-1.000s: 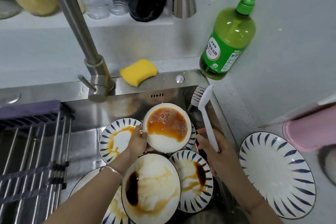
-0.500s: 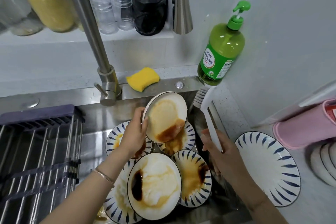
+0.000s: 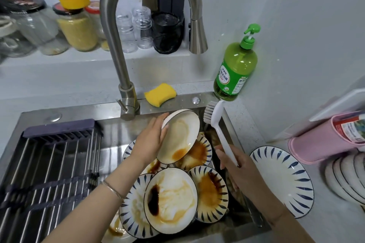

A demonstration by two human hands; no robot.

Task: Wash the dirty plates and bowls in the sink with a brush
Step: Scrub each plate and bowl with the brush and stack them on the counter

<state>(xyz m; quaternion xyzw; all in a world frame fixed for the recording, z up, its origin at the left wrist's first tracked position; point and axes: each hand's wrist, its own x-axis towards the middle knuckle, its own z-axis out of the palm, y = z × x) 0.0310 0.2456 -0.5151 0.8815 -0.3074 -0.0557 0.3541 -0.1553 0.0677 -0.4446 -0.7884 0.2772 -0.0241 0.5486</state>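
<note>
My left hand (image 3: 151,140) grips the rim of a white bowl (image 3: 180,134) and holds it tilted on edge over the sink (image 3: 83,110), with brown sauce pooled at its low side. My right hand (image 3: 235,165) holds the handle of a white dish brush (image 3: 216,118), bristles up and to the right of the bowl, not touching it. Below lie several dirty blue-striped plates (image 3: 212,191) and a sauce-stained white bowl (image 3: 170,199).
The faucet (image 3: 126,49) arches over the sink with no water running. A yellow sponge (image 3: 160,94) and green soap bottle (image 3: 236,71) sit at the back. A drying rack (image 3: 45,163) covers the sink's left. A clean striped plate (image 3: 282,181) and a pink container (image 3: 324,140) sit on the right counter.
My left hand has lifted the bowl and tipped it from level to steeply tilted, so the sauce ran down to its low edge. The brush has stayed raised beside it.
</note>
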